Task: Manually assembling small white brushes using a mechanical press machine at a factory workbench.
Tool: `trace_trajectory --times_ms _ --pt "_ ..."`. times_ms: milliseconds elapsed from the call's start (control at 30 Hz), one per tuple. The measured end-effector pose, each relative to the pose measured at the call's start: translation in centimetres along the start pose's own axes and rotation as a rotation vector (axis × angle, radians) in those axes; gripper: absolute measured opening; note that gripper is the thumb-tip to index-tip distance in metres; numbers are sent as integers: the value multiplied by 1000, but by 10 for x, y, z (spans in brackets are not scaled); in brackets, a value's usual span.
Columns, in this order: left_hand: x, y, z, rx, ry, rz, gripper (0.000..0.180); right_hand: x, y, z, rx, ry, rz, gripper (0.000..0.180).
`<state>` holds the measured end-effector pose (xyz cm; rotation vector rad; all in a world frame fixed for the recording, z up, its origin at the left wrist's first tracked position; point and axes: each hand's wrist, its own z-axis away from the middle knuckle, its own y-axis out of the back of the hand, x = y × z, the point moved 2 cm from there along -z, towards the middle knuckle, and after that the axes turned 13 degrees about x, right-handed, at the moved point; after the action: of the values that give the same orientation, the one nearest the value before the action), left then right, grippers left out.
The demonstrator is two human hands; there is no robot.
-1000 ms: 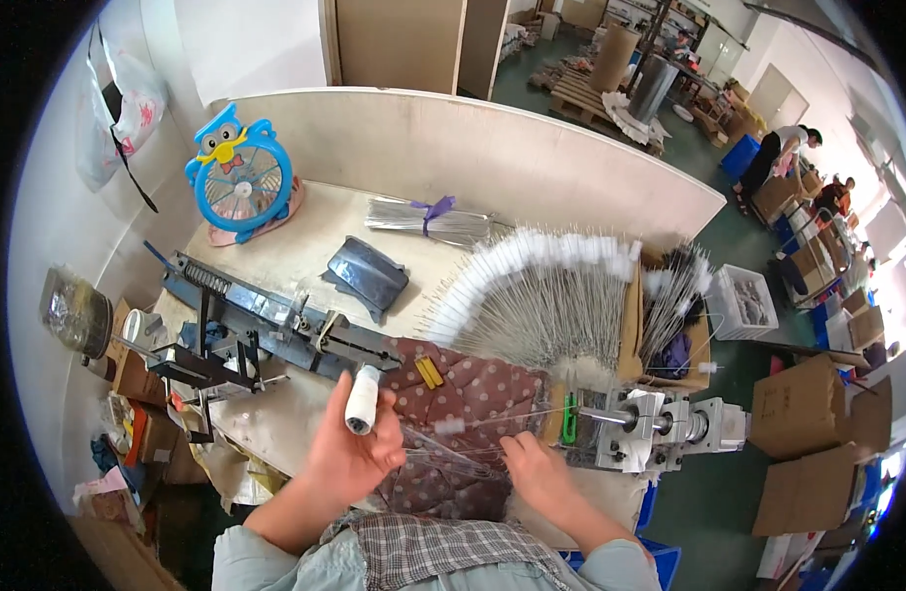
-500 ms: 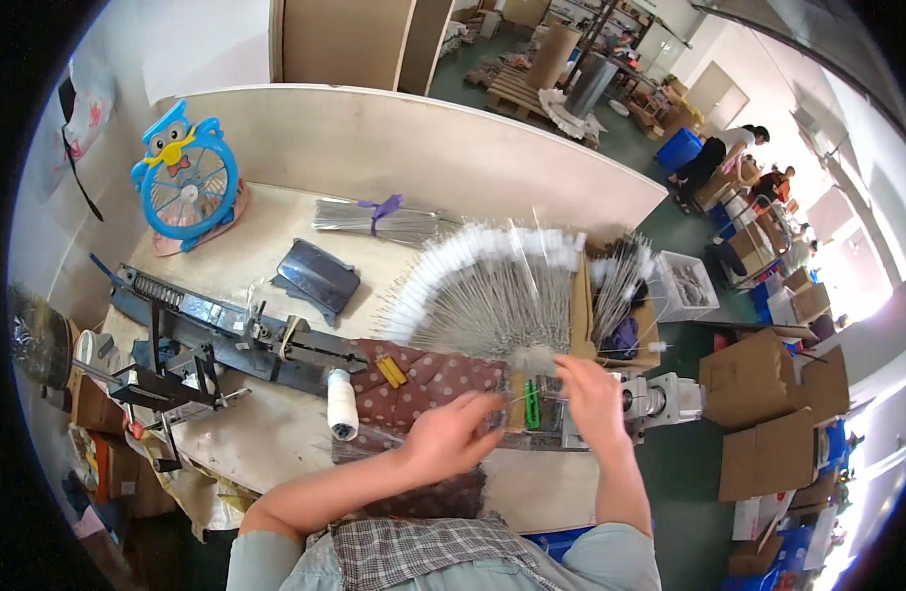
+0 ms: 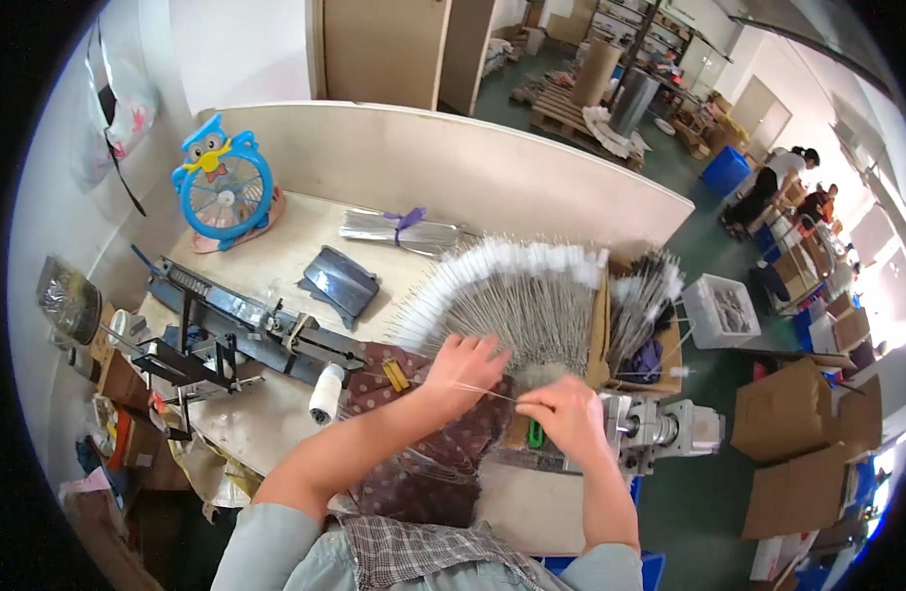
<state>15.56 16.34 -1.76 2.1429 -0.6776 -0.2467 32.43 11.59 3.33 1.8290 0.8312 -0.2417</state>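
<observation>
Thin pale wires (image 3: 492, 393) stretch between my two hands above the dotted brown cloth. My left hand (image 3: 468, 370) is curled around their left end. At the other end my right hand (image 3: 561, 409) pinches them between thumb and fingers. Just beyond my hands, a wide fan of thin wire brushes (image 3: 517, 310) with white bristle tips lies on the table. Partly hidden beside my right hand is a green piece (image 3: 535, 434). A yellow piece (image 3: 396, 375) rests on the brown cloth (image 3: 413, 463), left of my left hand.
To the left stand a black metal fixture (image 3: 241, 310), a white thread spool (image 3: 326, 394) and a blue fan (image 3: 226, 195). A bundle of wires (image 3: 403, 232) lies farther back. At right are a silver machine part (image 3: 665, 430), an open carton (image 3: 660, 360) and cardboard boxes (image 3: 788, 404). People work far right.
My left hand has risen and moved slightly right, away from my body. My right hand has come down a little and left. The wires now show stretched between them. The view has shifted.
</observation>
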Motion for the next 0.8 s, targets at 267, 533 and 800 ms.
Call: trace_trajectory --times_ms 267,533,800 --pt "-27 102 129 -15 558 589 23 -55 -47 -40 40 346 -263 10" --pt "-64 118 169 270 1456 1136 22 -94 -128 -57 42 347 -192 9" --pt "-63 91 133 -290 1195 806 48 -107 -129 -56 10 288 -83 6"
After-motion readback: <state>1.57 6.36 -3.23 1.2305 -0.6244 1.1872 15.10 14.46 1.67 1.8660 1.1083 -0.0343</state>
